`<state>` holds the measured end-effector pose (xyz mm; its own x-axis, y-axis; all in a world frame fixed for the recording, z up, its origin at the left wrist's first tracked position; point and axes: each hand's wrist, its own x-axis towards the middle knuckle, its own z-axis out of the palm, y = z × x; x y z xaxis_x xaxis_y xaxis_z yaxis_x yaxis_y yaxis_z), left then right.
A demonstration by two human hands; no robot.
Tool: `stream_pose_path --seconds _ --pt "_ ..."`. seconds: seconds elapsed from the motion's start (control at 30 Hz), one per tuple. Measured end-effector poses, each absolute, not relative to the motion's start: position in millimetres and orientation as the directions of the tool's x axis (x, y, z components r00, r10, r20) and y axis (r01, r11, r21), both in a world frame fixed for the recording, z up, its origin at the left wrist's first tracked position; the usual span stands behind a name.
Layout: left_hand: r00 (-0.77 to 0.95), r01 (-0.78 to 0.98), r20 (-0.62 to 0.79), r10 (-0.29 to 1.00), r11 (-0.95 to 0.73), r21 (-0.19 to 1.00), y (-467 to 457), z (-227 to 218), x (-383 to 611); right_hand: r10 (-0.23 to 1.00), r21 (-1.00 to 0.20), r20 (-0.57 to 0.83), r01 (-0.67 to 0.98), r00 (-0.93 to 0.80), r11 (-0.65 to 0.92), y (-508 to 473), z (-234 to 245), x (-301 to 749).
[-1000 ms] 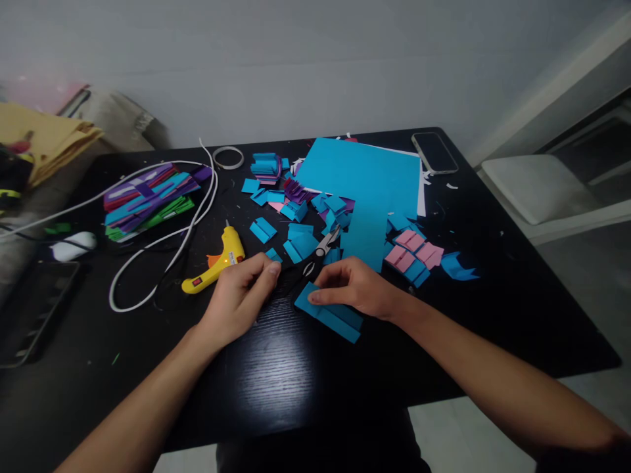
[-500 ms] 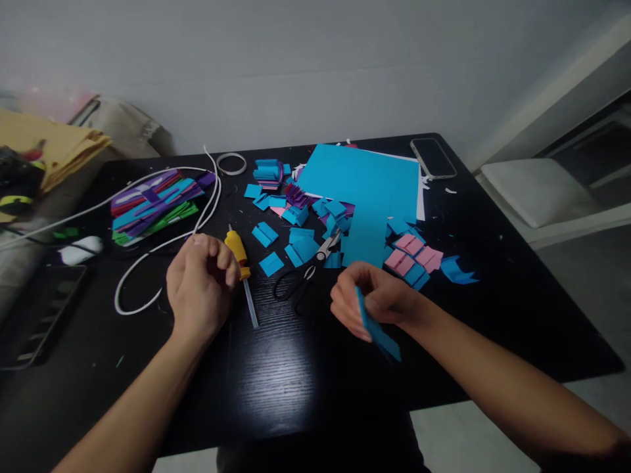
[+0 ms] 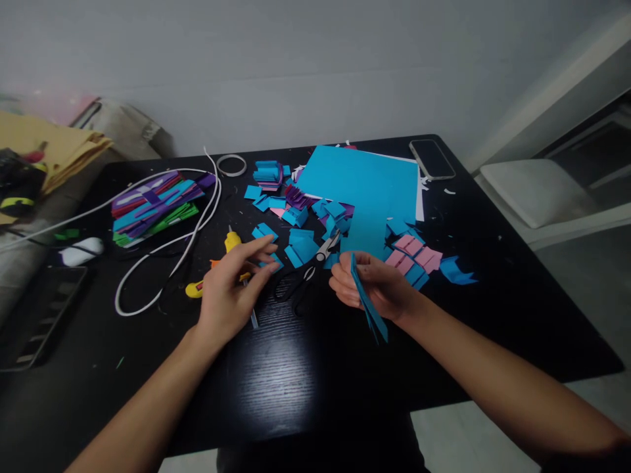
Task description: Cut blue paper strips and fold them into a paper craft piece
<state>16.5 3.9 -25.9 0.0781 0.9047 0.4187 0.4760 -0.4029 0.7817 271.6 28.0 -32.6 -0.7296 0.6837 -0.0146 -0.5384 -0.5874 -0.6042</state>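
Note:
Folded blue paper (image 3: 367,303) hangs downward from my right hand (image 3: 372,286), whose fingers are closed around its upper end. My left hand (image 3: 231,286) is held over a yellow glue gun (image 3: 233,240) and hides much of it. Its thumb and fingers are apart, with a small blue paper piece (image 3: 264,231) by the fingertips. Between my hands lie black-handled scissors (image 3: 310,270), blades pointing toward a large blue sheet (image 3: 362,180). More folded blue pieces (image 3: 300,246) are scattered behind the scissors.
Pink and blue folded pieces (image 3: 414,255) lie beyond my right hand. A phone (image 3: 432,159) rests at the back right corner. On the left, a white cable (image 3: 118,289) loops around bundled colored paper strips (image 3: 155,203). A tape ring (image 3: 231,165) sits near the wall.
My left hand has moved right and opened out, reaching over the glue gun toward the small blue pieces. The blue paper in my right hand has shifted slightly up and left.

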Motion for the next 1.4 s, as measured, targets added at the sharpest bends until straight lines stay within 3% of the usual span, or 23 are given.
stream_pose_path --seconds 0.13,0.27,0.37,0.6,0.77,1.03,1.2,1.27,1.4 --pt "0.047 0.505 0.391 0.919 -0.360 0.785 -0.6 -21.3 16.1 0.622 -0.645 -0.047 -0.452 -0.781 -0.616 25.1 -33.4 271.4" --pt "0.226 0.451 0.459 0.859 -0.510 0.732 -3.3 -12.8 18.7 0.641 -0.718 -0.247 -0.307 -0.727 -0.625 20.4 -31.8 265.9" --pt "0.311 0.381 0.396 0.864 -0.495 0.781 -4.9 -8.8 21.0 0.665 -0.770 -0.325 -0.220 -0.673 -0.599 18.2 -30.1 260.9" --pt "0.453 0.218 0.267 0.851 -0.396 0.892 -6.3 -11.9 29.4 0.717 -0.872 -0.301 -0.123 -0.629 -0.474 17.1 -32.9 254.6" --pt "0.454 0.350 0.162 0.876 -0.342 0.872 -5.0 -17.2 30.0 0.771 -0.933 -0.269 -0.042 -0.577 -0.357 14.1 -33.8 253.0" --pt "0.193 0.504 0.249 0.949 -0.314 0.805 1.4 -16.3 18.6 0.807 -0.902 -0.323 -0.099 -0.494 -0.421 14.8 -31.7 252.3" --pt "0.230 0.483 0.408 0.883 -0.468 0.740 2.7 -17.3 21.0 0.839 -0.890 -0.331 -0.153 -0.433 -0.430 15.5 -32.7 250.3" --pt "0.266 0.457 0.383 0.885 -0.466 0.758 -0.5 -18.1 24.3 0.849 -0.891 -0.324 -0.167 -0.417 -0.422 15.1 -33.1 250.0" --pt "0.263 0.375 0.215 0.941 -0.304 0.876 -9.0 -23.0 32.5 0.872 -0.903 -0.315 -0.165 -0.375 -0.397 13.8 -34.5 248.9"
